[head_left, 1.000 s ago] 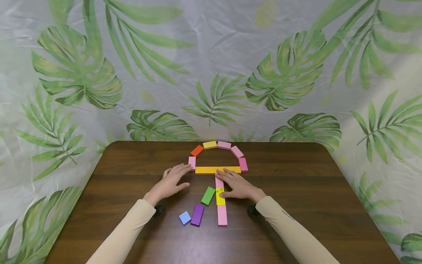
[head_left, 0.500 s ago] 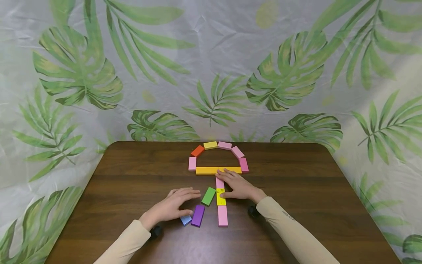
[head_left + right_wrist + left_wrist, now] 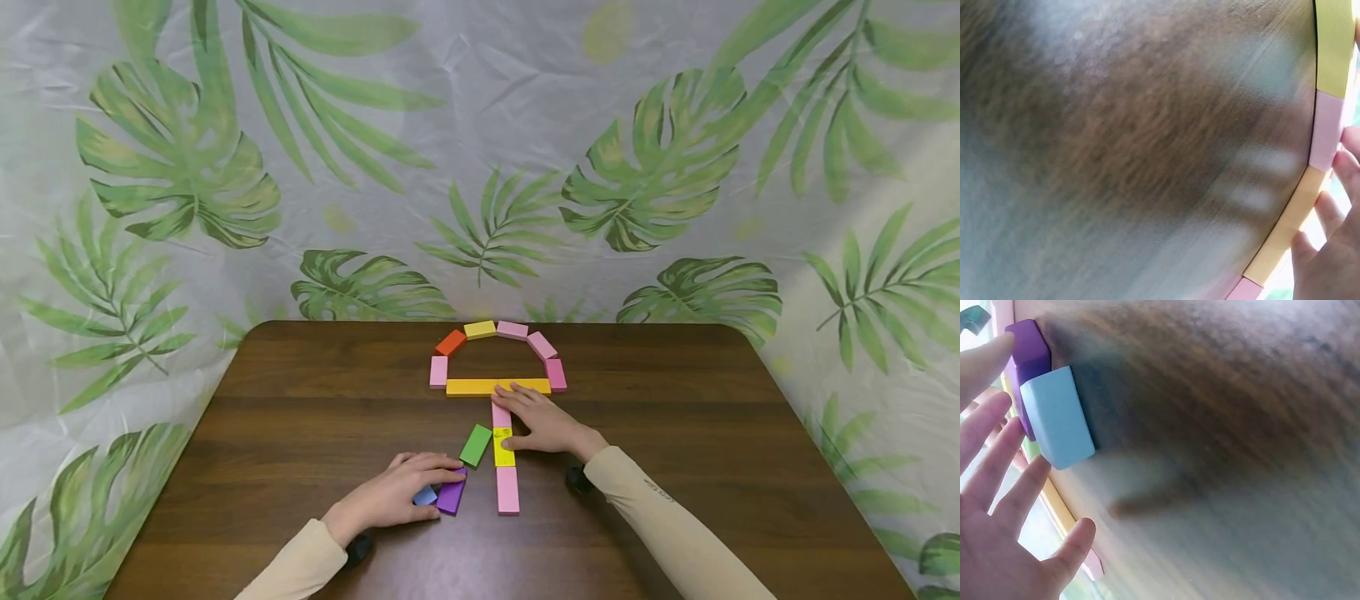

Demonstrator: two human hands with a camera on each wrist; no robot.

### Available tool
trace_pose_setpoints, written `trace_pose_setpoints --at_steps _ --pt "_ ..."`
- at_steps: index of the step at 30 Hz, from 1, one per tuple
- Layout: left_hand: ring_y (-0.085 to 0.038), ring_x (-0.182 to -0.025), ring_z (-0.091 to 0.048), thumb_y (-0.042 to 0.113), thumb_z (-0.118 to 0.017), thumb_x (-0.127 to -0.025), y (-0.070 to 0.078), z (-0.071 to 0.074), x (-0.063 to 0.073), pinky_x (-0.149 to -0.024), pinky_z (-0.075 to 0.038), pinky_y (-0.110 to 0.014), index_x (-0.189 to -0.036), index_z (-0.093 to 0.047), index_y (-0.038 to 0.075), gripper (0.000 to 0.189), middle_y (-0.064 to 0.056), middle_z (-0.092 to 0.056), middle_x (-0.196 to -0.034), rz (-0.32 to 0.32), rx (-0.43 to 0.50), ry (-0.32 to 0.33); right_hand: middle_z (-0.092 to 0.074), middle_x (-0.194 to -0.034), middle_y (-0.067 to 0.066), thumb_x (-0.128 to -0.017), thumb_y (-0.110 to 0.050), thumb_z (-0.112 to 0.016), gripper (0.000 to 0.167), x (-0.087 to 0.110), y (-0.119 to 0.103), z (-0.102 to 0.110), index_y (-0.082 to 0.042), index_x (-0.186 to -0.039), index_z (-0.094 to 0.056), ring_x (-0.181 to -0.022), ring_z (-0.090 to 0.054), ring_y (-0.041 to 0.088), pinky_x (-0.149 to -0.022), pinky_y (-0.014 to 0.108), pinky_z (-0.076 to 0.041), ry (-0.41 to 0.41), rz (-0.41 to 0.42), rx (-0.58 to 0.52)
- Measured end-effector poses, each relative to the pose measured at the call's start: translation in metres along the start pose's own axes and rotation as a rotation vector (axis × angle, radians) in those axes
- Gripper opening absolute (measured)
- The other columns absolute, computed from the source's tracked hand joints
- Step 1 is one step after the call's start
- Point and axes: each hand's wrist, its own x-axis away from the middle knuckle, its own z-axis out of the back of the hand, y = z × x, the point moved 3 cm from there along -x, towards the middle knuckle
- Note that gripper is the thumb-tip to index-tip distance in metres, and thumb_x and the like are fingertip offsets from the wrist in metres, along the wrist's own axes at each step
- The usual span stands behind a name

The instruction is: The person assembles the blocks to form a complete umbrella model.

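My left hand (image 3: 397, 492) reaches over a small blue block (image 3: 425, 496) to a purple block (image 3: 452, 493). Its fingertips are at the purple block's far end, and the thumb lies near the closer end. In the left wrist view the fingers are spread, with the thumb tip right at the purple block (image 3: 1030, 350). My right hand (image 3: 551, 425) rests over a column of blocks. Its fingertips lie at an orange plank (image 3: 471, 387) and a pink block (image 3: 501, 414), while the thumb is on a yellow block (image 3: 501, 459). A green block (image 3: 476, 446) lies left of that column.
Beyond the orange plank, several blocks form an arch, including a red block (image 3: 451, 342), a pale yellow block (image 3: 480, 330) and a deep pink block (image 3: 556, 375). Another pink block (image 3: 507, 490) ends the column. Everything lies on a brown wooden table (image 3: 675, 375) before a leaf-print cloth (image 3: 480, 125).
My left hand has left the pink block at the arch's left end and come down toward me to the purple block. The right hand has stayed in place.
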Motion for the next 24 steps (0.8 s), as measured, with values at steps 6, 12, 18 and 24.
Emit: trace_pose_setpoints --at_steps 6,12,18,24 --pt "-0.018 -0.127 -0.044 0.019 -0.071 -0.087 0.002 -0.001 -0.0009 -0.094 -0.035 -0.047 -0.134 -0.057 0.012 0.049 -0.002 -0.05 -0.137 -0.055 -0.012 0.041 -0.021 -0.157 0.005 -0.088 -0.048 -0.062 0.081 0.0001 0.0 0.0004 -0.012 -0.152 -0.027 -0.144 -0.01 0.029 -0.113 0.049 -0.01 0.003 0.006 -0.009" --pt "-0.017 -0.122 -0.048 0.023 -0.073 -0.086 0.0027 -0.0018 -0.0039 -0.091 -0.038 -0.042 -0.13 -0.06 0.012 0.048 -0.001 -0.051 -0.132 -0.072 -0.035 0.067 -0.02 -0.157 0.005 -0.088 -0.049 -0.062 0.081 0.0001 0.0 0.0005 -0.012 -0.152 -0.027 -0.144 -0.01 0.029 -0.113 0.049 -0.011 0.004 0.003 -0.005" --pt "-0.016 -0.117 -0.048 0.032 -0.073 -0.085 0.0064 -0.0034 -0.0061 -0.089 -0.037 -0.037 -0.13 -0.061 0.015 0.05 0.002 -0.05 -0.128 -0.039 -0.037 0.041 -0.02 -0.157 0.005 -0.088 -0.048 -0.062 0.081 0.0006 -0.0005 0.0003 -0.012 -0.152 -0.027 -0.144 -0.01 0.029 -0.113 0.049 -0.01 0.004 0.006 -0.006" --pt "-0.015 -0.116 -0.047 0.031 -0.073 -0.086 0.0097 -0.0042 -0.0055 -0.086 -0.036 -0.034 -0.129 -0.061 0.017 0.047 0.002 -0.05 -0.131 -0.061 -0.044 0.003 -0.02 -0.157 0.005 -0.088 -0.047 -0.062 0.081 0.0003 -0.0005 0.0004 -0.012 -0.152 -0.027 -0.144 -0.009 0.029 -0.113 0.049 -0.01 0.002 0.005 -0.008"
